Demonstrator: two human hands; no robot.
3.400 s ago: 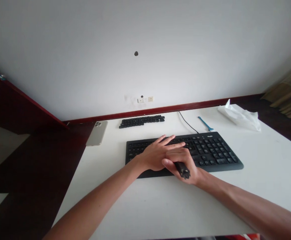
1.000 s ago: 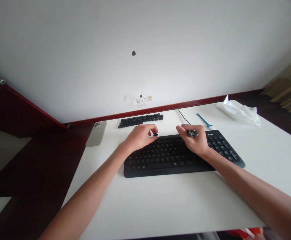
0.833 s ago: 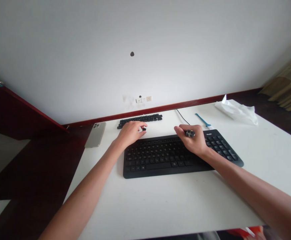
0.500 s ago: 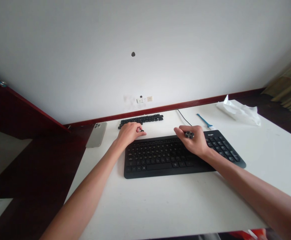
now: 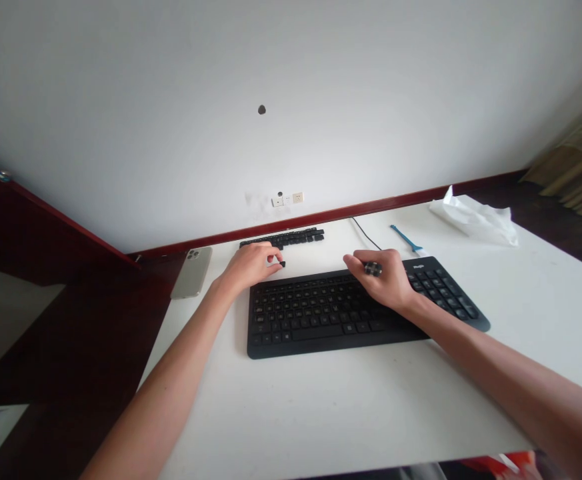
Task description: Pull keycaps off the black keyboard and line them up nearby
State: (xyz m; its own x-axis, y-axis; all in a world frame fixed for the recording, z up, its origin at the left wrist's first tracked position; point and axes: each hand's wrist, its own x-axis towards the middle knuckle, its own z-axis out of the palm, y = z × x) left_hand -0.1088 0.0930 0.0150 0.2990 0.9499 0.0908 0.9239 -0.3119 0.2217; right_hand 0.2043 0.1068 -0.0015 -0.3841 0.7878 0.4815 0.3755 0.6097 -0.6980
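A black keyboard (image 5: 321, 320) lies on the white table (image 5: 371, 407). My left hand (image 5: 248, 265) is past its far left edge, fingers pinched on a small black keycap (image 5: 282, 264), close to rows of loose black keycaps (image 5: 295, 237). My right hand (image 5: 383, 280) rests over the keyboard's upper right part, closed round a small dark tool (image 5: 372, 269) that I take for a keycap puller.
A silver phone (image 5: 192, 271) lies at the table's far left edge. A blue tool (image 5: 405, 238) and crumpled white tissue (image 5: 475, 217) sit far right. The keyboard cable (image 5: 365, 233) runs toward the wall. Dark floor lies left of the table.
Both hands left the keyboard's middle. My left hand carried a keycap back and left toward the loose keycap rows. My right hand moved to the keyboard's upper right, still holding the tool.
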